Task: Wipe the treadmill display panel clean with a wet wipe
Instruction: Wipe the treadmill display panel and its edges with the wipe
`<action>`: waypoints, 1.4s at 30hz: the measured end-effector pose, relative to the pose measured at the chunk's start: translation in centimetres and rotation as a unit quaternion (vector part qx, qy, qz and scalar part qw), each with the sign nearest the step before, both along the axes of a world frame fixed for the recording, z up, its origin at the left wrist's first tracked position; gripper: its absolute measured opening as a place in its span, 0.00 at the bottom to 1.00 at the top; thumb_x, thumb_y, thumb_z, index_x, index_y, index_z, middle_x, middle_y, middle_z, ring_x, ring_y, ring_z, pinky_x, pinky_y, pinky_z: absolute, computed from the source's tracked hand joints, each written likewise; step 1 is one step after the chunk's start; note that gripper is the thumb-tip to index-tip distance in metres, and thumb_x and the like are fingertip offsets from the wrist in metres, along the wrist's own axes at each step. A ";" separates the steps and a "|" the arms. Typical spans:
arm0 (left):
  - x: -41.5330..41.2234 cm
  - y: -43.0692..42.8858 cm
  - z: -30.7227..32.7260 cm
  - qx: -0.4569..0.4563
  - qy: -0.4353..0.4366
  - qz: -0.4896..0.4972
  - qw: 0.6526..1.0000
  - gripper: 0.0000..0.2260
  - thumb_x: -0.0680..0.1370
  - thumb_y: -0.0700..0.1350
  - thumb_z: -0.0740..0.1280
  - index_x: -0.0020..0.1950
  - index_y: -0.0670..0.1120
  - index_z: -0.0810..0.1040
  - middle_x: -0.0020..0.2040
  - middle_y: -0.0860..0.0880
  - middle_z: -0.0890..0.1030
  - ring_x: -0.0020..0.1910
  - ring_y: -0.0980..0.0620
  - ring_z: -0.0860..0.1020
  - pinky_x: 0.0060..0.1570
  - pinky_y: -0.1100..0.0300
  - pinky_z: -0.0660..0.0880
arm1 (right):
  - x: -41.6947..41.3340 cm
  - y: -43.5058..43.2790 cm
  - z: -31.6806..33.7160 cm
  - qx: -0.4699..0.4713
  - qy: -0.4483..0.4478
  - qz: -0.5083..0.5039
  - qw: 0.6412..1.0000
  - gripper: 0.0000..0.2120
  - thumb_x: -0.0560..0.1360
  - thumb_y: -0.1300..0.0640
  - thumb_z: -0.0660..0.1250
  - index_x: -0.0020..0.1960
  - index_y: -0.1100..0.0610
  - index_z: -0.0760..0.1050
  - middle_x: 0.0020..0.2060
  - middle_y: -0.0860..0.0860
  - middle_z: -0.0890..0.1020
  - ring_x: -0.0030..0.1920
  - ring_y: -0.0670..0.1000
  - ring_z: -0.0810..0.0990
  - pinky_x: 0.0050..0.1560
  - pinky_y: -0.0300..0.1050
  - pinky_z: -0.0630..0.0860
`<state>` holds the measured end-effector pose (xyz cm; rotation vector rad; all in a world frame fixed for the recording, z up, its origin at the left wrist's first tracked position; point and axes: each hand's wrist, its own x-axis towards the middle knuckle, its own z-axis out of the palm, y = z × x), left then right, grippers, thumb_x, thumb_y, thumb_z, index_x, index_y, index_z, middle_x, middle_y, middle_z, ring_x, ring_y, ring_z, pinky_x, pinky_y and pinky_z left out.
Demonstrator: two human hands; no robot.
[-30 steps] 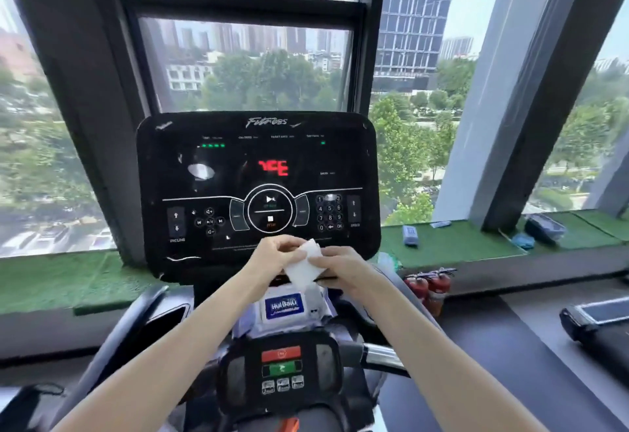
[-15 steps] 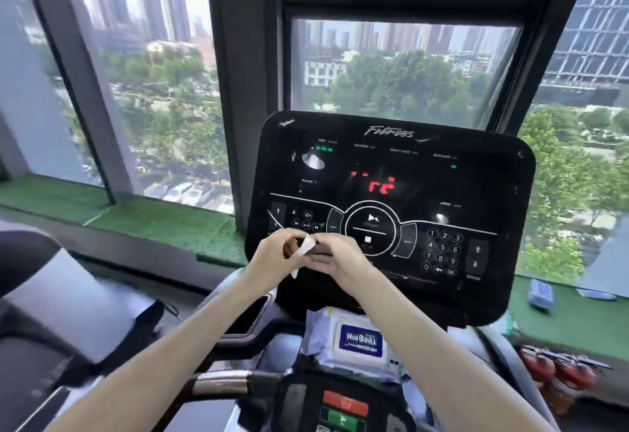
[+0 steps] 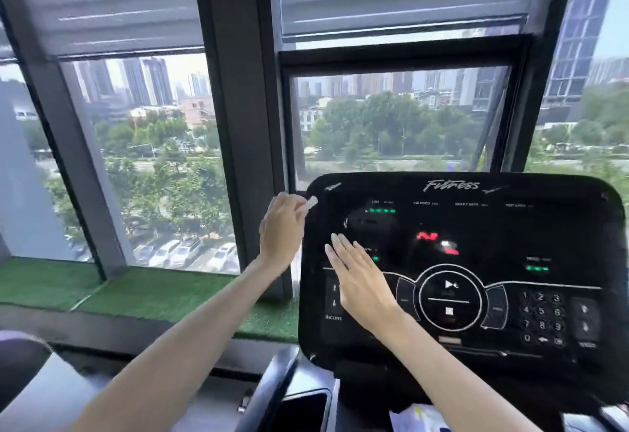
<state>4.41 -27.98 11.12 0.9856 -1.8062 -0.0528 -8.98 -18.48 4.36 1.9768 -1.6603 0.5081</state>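
The black treadmill display panel (image 3: 510, 227) fills the right half of the view, with red digits, green lights and a keypad. My left hand (image 3: 282, 227) is raised at the panel's upper left corner and pinches a small folded white wet wipe (image 3: 311, 201), whose tip touches the corner. My right hand (image 3: 357, 278) lies flat with straight fingers on the panel's left part, above the incline buttons. It holds nothing.
The wipe pack (image 3: 422, 418) shows partly at the bottom edge under the panel. A dark handrail with a phone-like tray (image 3: 299, 407) runs lower left of the console. Green turf sill (image 3: 153, 292) and window frames stand behind.
Both hands had been together folding the wipe below the panel's centre. The left hand has risen with the wipe to the upper left corner, and the right hand has let go and flattened on the panel.
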 end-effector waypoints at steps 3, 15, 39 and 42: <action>-0.8 -2.5 -0.6 -0.153 -0.136 -0.019 0.979 0.06 0.73 0.35 0.70 0.47 0.43 0.79 0.42 0.50 0.76 0.43 0.51 0.74 0.40 0.57 0.77 | 0.4 -0.5 -0.4 0.018 0.025 -0.045 0.999 0.36 0.60 0.62 0.74 0.67 0.65 0.70 0.67 0.60 0.72 0.69 0.56 0.69 0.70 0.53 0.63; 0.6 -4.5 -0.8 -0.193 -0.237 -0.177 0.935 0.13 0.71 0.30 0.70 0.51 0.44 0.82 0.43 0.48 0.77 0.44 0.49 0.74 0.42 0.58 0.76 | -0.4 -1.3 -1.3 -0.003 0.073 -0.040 0.997 0.35 0.56 0.65 0.75 0.64 0.66 0.73 0.64 0.62 0.74 0.66 0.57 0.73 0.69 0.53 0.62; 0.3 -3.2 -0.5 -0.108 -0.180 -0.180 0.961 0.05 0.76 0.40 0.68 0.49 0.43 0.83 0.42 0.49 0.79 0.40 0.52 0.77 0.41 0.54 0.77 | -1.2 -1.6 -1.5 -0.021 0.104 -0.020 0.994 0.28 0.63 0.63 0.70 0.63 0.66 0.74 0.64 0.62 0.75 0.65 0.58 0.73 0.66 0.53 0.69; 1.2 -2.2 -1.7 -0.090 -0.251 -0.228 0.936 0.05 0.76 0.40 0.68 0.50 0.43 0.82 0.42 0.51 0.78 0.40 0.55 0.75 0.40 0.59 0.76 | -1.3 -1.8 -1.5 -0.038 0.108 -0.013 0.993 0.23 0.67 0.63 0.64 0.61 0.66 0.75 0.63 0.62 0.75 0.64 0.57 0.74 0.65 0.52 0.70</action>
